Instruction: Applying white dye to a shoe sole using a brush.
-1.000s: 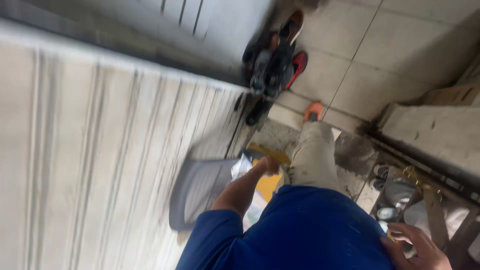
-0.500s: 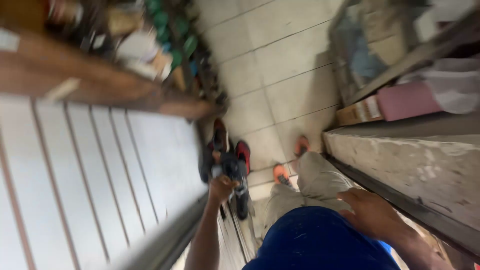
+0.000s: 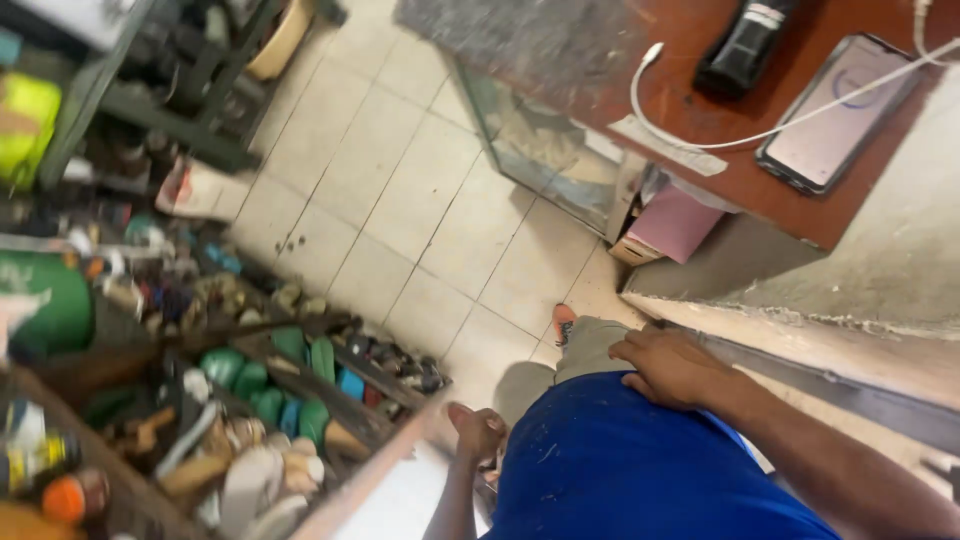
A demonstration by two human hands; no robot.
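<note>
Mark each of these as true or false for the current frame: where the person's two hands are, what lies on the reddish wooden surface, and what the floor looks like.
1. The right hand rests on the person's thigh, on the blue shirt hem. True.
2. The left hand holds a phone. False: it holds no phone; whether its grip closes on anything cannot be told.
3. A smartphone lies on the reddish wooden surface with a white cable beside it. True.
4. The floor is dark carpet. False: it is pale tile.
5. A pink box sits under the wooden surface. True.
</note>
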